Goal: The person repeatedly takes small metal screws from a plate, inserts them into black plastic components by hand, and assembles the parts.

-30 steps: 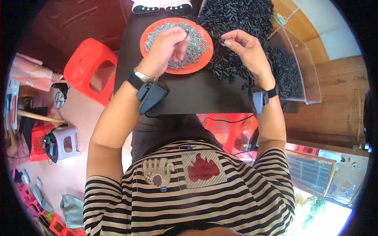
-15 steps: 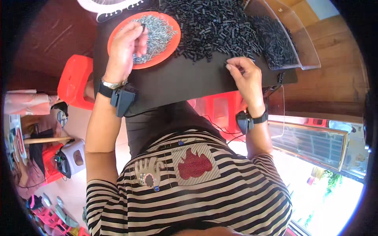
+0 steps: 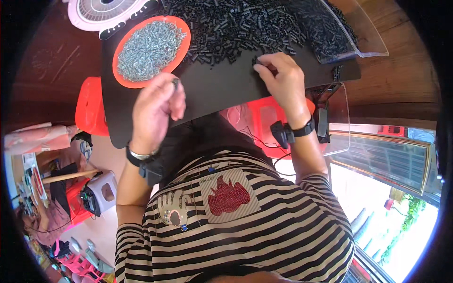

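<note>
My left hand (image 3: 158, 106) is closed in a pinch near the front edge of the dark table (image 3: 217, 87), just below an orange-red plate (image 3: 186, 47). Between its thumb and fingers shows a small dark piece (image 3: 175, 83), too small to make out well. Small silvery metal pieces (image 3: 146, 49) fill the plate. To the right, my right hand (image 3: 284, 80) pinches a small black plastic piece (image 3: 255, 60) between thumb and forefinger, at the near edge of a wide pile of short black plastic pieces (image 3: 236, 28).
A clear plastic bin (image 3: 361, 42) with black pieces stands at the table's right. A pink and white fan (image 3: 106, 9) is at the far left. Red plastic stools (image 3: 90, 108) sit beside and under the table. Dark straps with boxes circle both my wrists.
My left hand has come back from over the plate toward me, to the table's front edge. The right hand keeps its pinch by the pile. The whole view has shifted slightly.
</note>
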A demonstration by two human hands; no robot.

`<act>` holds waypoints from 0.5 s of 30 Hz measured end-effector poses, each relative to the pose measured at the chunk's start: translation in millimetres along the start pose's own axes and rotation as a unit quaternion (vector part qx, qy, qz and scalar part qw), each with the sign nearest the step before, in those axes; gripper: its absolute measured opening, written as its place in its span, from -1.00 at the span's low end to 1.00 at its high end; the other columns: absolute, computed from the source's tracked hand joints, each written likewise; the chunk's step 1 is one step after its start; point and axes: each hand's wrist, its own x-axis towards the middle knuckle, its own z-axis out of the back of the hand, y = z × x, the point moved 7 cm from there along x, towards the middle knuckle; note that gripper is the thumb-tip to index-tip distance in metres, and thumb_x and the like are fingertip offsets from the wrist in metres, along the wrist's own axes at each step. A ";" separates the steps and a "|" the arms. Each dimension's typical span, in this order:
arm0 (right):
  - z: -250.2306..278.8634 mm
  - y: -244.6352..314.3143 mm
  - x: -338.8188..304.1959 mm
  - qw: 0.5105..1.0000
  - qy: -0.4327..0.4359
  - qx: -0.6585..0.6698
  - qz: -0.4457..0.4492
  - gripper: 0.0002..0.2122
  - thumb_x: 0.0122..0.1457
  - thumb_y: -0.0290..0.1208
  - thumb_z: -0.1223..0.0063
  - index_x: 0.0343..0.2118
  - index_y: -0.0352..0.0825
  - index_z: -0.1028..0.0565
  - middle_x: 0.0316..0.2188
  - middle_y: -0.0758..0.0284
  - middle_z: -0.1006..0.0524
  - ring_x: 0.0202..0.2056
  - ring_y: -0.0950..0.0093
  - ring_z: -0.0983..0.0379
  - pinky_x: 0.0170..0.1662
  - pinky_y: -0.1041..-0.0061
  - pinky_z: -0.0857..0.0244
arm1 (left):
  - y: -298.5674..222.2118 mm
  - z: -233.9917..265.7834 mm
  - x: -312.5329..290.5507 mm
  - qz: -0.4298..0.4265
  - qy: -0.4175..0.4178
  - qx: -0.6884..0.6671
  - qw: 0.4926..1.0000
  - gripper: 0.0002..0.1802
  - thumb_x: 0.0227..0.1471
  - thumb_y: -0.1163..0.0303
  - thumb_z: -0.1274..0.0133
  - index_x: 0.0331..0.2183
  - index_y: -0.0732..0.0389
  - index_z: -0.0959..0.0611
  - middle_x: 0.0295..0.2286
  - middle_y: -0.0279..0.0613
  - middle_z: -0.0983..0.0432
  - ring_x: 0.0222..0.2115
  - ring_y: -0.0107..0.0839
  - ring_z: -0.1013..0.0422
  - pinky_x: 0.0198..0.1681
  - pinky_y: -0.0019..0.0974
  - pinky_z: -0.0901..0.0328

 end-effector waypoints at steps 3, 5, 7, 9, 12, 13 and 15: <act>-9.6 9.2 4.7 0.998 -0.006 -0.065 0.024 -0.85 -0.11 -0.41 -0.19 -0.44 -0.30 -0.52 -0.48 0.27 -0.49 -0.37 0.28 -0.43 -0.31 0.36 -0.34 | 27.2 -12.5 -1.9 0.054 -0.005 -0.004 0.999 -0.77 0.07 0.24 0.05 -0.36 0.23 -0.48 -0.59 -0.33 -0.38 -0.67 -0.56 -0.29 -0.63 -0.54 -0.14; -15.0 10.0 7.7 0.996 0.017 -0.081 0.023 -0.86 -0.07 -0.42 -0.14 -0.42 -0.30 -0.51 -0.47 0.25 -0.47 -0.36 0.25 -0.42 -0.28 0.33 -0.33 | 34.2 -21.1 -1.2 0.065 0.008 0.040 0.997 -0.74 0.08 0.20 0.07 -0.38 0.21 -0.45 -0.61 -0.35 -0.34 -0.66 -0.56 -0.26 -0.62 -0.53 -0.11; -21.0 11.5 9.1 0.993 0.032 -0.106 0.051 -0.91 -0.04 -0.47 -0.08 -0.43 -0.30 -0.51 -0.48 0.23 -0.46 -0.37 0.24 -0.42 -0.29 0.30 -0.33 | 33.2 -26.3 -1.7 0.058 0.017 0.070 0.996 -0.71 0.08 0.14 0.08 -0.40 0.19 -0.42 -0.62 -0.35 -0.30 -0.66 -0.54 -0.24 -0.62 -0.52 -0.09; -22.1 12.3 10.4 0.992 0.039 -0.112 0.053 -0.91 -0.03 -0.49 -0.05 -0.42 -0.31 -0.51 -0.48 0.22 -0.46 -0.37 0.23 -0.42 -0.30 0.28 -0.33 | 34.5 -23.6 -0.3 0.060 0.018 0.049 0.997 -0.74 0.09 0.18 0.08 -0.40 0.19 -0.44 -0.61 -0.36 -0.33 -0.66 -0.56 -0.27 -0.61 -0.54 -0.11; -23.2 9.4 10.4 0.995 0.051 -0.068 0.053 -0.90 -0.02 -0.53 -0.01 -0.40 -0.33 -0.51 -0.48 0.19 -0.46 -0.38 0.19 -0.43 -0.30 0.28 -0.34 | 36.0 -22.2 -1.1 0.060 0.019 0.018 0.998 -0.77 0.09 0.22 0.08 -0.39 0.19 -0.46 -0.61 -0.36 -0.35 -0.66 -0.58 -0.29 -0.61 -0.55 -0.13; -24.0 8.7 10.5 0.997 0.055 -0.017 0.050 -0.89 -0.01 -0.54 -0.01 -0.39 -0.34 -0.51 -0.47 0.17 -0.47 -0.37 0.16 -0.43 -0.30 0.29 -0.35 | 36.2 -21.7 -1.8 0.058 0.018 0.008 0.998 -0.77 0.09 0.21 0.07 -0.39 0.19 -0.46 -0.61 -0.36 -0.35 -0.65 -0.57 -0.30 -0.61 -0.55 -0.13; -21.9 13.1 11.5 0.997 0.068 0.040 0.021 -0.88 0.01 -0.54 -0.01 -0.36 -0.36 -0.51 -0.46 0.20 -0.49 -0.38 0.23 -0.46 -0.30 0.36 -0.35 | 35.6 -20.0 -2.1 0.056 0.019 0.006 0.998 -0.76 0.09 0.21 0.08 -0.39 0.19 -0.46 -0.60 -0.36 -0.35 -0.65 -0.57 -0.30 -0.61 -0.55 -0.13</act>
